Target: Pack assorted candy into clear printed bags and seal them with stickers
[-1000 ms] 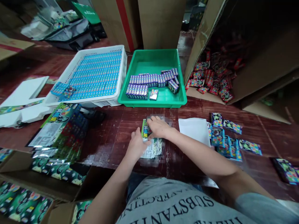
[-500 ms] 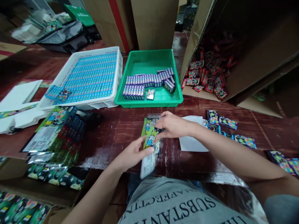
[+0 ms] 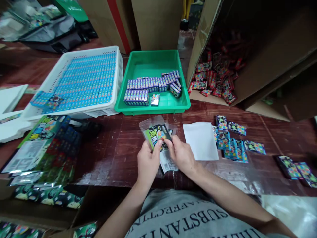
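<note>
Between my hands is a printed plastic bag (image 3: 157,133), green and black, with a clear top edge and a pale label panel lower down. My left hand (image 3: 149,161) grips its left side, thumb on the front. My right hand (image 3: 182,155) pinches the right side, the two thumbs close together. Part of another clear bag edge shows behind it. A white paper sheet (image 3: 201,141) lies just right of my right hand. Beyond the bag stands a green tray (image 3: 153,111) with rows of small purple boxes (image 3: 136,97) and one loose box lying flat.
At left, a white basket (image 3: 120,71) holds many small blue boxes. A stack of filled printed bags (image 3: 37,148) lies at the table's left edge. Small blue and black packets (image 3: 224,139) are scattered at right. A large carton (image 3: 205,39) holds red packets (image 3: 218,81).
The bag has turned upright to face me, its clear top now spread. My right hand has moved down from the top to its right side, uncovering more of the white sheet.
</note>
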Demonstrator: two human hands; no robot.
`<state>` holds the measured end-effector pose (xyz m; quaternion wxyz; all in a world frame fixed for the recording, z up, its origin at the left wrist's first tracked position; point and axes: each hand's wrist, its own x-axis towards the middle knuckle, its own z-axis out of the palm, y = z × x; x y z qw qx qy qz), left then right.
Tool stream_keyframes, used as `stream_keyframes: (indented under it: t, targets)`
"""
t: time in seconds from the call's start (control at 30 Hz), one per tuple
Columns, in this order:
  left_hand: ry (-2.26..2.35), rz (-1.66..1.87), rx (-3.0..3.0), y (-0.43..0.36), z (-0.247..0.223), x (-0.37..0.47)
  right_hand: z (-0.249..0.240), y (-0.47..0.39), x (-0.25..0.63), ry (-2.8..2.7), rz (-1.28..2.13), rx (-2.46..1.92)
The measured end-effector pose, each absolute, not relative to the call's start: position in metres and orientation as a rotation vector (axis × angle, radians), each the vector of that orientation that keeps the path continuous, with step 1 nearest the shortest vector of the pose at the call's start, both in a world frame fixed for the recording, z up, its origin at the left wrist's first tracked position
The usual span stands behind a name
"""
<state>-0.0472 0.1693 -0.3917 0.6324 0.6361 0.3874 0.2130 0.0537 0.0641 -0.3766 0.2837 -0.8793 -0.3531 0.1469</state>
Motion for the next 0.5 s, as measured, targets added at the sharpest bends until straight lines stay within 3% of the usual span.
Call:
stream_keyframes:
  t: [0.1, 0.27, 0.5]
  targets:
    - [0.962, 0.426, 1.708, 0.16, -0.402, -0.053, -0.39, 0.064, 0.045, -0.888, 0.327, -2.397]
    - [1.039, 0.572, 1.746, 0.155, -0.42, -0.06, -0.395, 0.054, 0.033, -0.765, 0.51, -2.192]
    - [0.594, 0.436, 1.359, 0.173, -0.416, -0.058, -0.409, 0.015, 0.048, -0.794, 0.668, -1.96]
